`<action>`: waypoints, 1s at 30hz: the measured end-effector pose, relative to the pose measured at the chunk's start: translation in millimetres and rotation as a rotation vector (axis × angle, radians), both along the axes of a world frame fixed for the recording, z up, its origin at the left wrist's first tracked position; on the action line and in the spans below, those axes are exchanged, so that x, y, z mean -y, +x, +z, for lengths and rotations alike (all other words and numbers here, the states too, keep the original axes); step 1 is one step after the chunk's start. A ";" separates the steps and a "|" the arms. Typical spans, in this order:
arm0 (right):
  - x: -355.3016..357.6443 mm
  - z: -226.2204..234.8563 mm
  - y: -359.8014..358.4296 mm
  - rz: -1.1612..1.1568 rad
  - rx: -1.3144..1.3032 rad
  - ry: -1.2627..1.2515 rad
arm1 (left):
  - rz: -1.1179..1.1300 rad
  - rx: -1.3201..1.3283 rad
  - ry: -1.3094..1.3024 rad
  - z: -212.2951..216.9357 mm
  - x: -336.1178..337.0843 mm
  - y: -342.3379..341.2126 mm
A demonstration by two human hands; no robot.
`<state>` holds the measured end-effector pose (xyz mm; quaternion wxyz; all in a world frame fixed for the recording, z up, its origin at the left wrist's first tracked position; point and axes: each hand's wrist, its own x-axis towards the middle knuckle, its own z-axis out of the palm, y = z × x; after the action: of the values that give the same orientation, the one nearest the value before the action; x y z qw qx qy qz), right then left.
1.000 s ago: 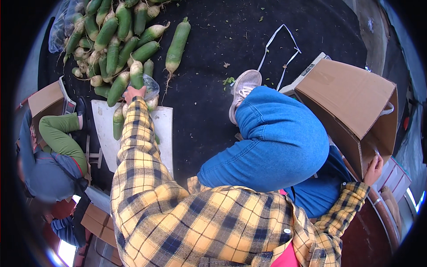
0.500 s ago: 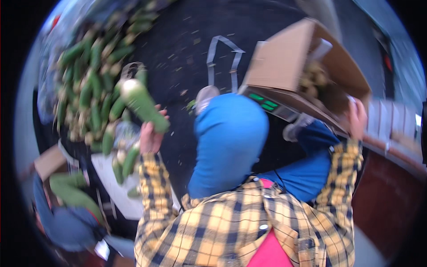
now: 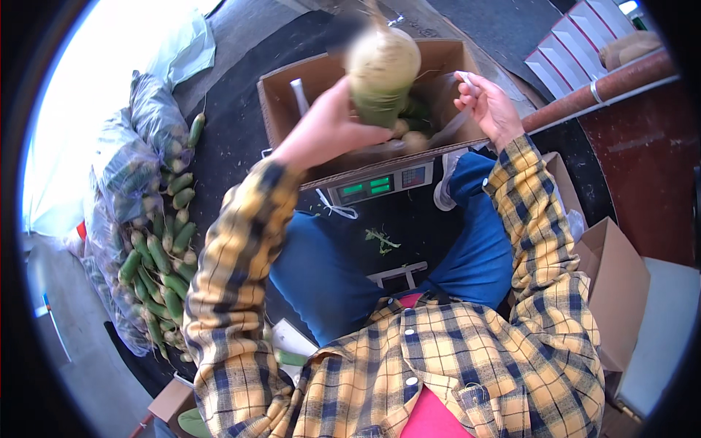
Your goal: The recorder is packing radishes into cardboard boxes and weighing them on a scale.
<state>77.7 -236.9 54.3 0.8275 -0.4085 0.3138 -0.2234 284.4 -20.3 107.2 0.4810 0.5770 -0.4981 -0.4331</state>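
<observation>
A large green radish [image 3: 383, 69], pale at its root end and green lower down, is in my left hand [image 3: 332, 128]. That hand's fingers wrap round its green part, with the root end up, over an open cardboard box [image 3: 314, 79]. Inside the box lie more radishes [image 3: 415, 140] in a clear plastic liner [image 3: 453, 130]. At the box's right side my right hand [image 3: 493, 109] is closed in a pinch on a whitish edge that looks like the liner's plastic. The box stands on a scale [image 3: 394, 184] with a lit green display.
To the left lies a heap of green radishes [image 3: 157, 255], beside filled plastic bags [image 3: 128, 168]. Another cardboard box [image 3: 617, 285] stands at my right. A rusty pipe [image 3: 606, 89] runs along the right, near white folded cartons [image 3: 577, 40]. My knees flank the scale.
My left hand has carried the radish from beside the heap to above the box. My view has turned, so the box now appears in the middle. My right hand stays at the box's right side.
</observation>
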 end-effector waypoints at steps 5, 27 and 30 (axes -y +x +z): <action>-13.8 8.2 12.9 -0.081 -0.075 -0.002 | 0.098 -0.300 0.139 -78.1 75.2 -20.6; -6.9 -9.0 24.4 -0.180 -0.267 -1.062 | 0.755 0.749 -0.174 6.0 -5.9 39.7; -18.4 14.9 22.2 -0.246 -0.264 -1.109 | 0.782 0.923 -0.053 -29.0 -25.7 57.7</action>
<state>99.9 -218.5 69.2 0.4117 -0.7657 0.2957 -0.3959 342.1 5.4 78.2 0.3530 0.8335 -0.4169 0.0832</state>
